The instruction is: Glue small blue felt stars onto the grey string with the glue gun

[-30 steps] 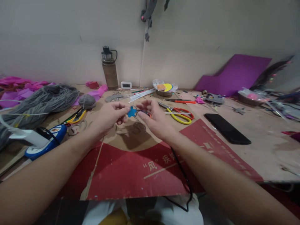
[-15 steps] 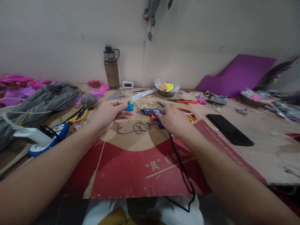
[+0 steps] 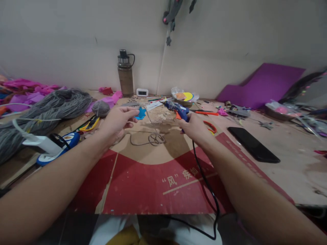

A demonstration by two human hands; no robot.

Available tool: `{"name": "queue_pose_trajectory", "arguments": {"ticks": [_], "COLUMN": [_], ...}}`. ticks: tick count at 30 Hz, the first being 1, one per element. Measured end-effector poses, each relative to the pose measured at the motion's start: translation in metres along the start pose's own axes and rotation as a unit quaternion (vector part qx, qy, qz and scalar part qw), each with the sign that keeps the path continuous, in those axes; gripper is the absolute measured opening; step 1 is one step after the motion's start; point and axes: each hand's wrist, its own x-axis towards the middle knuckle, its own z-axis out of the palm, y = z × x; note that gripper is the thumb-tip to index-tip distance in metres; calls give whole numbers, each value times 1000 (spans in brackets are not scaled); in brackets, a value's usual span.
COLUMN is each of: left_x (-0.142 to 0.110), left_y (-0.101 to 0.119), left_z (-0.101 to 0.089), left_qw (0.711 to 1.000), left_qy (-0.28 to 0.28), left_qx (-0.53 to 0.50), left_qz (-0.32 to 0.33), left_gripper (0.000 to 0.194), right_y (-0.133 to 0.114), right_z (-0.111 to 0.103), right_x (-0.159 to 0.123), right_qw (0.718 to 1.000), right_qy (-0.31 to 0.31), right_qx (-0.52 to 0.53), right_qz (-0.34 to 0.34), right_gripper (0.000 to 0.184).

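Observation:
Between the thumb and fingers of my left hand [image 3: 121,119] is a small blue star-shaped cutout [image 3: 141,113]. My right hand [image 3: 192,125] is wrapped round the handle of a blue glue gun [image 3: 180,109], held above the cardboard with its nozzle tilted up toward the left. A black cord [image 3: 204,173] hangs from the glue gun's handle down past the front edge. Thin grey cord [image 3: 154,139] lies loosely coiled on the cardboard [image 3: 143,187], between and below my two hands.
Grey yarn [image 3: 56,105], a yarn ball [image 3: 100,109] and a blue-and-white power strip [image 3: 73,139] with a plug lie left. A bottle [image 3: 125,76] and small white clock [image 3: 142,92] stand behind. Red-handled scissors [image 3: 211,126] and a black phone [image 3: 253,144] lie right, before purple sheet [image 3: 263,85].
My right hand has lifted the glue gun off the cardboard, and its nozzle now points up. The blue cutout has turned in my left hand and shows more of its shape.

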Motion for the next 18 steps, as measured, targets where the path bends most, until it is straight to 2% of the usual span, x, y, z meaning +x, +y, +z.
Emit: {"name": "queue_pose_trajectory", "arguments": {"ticks": [4, 8, 13, 15, 18], "left_x": [4, 7, 7, 6, 5], "left_y": [-2, -4, -4, -4, -3], "left_z": [-3, -4, -5, -5, -4], "left_qw": [1000, 1000, 1000, 1000, 1000], "left_qy": [-3, 16, 19, 16, 10], "left_qx": [-3, 4, 6, 12, 10], "left_qz": [7, 7, 9, 11, 5], "left_gripper": [10, 9, 10, 9, 8], "right_y": [-9, -19, -25, -26, -25], "right_z": [5, 7, 9, 11, 13], "right_x": [-5, -15, -28, -33, -36], "right_qw": [976, 955, 956, 962, 967], "right_qy": [-24, -22, -44, -57, -45], "right_qx": [219, 286, 242, 190, 83], "right_qz": [3, -71, -160, -186, -238], "right_gripper": [7, 17, 37, 39, 38]}}
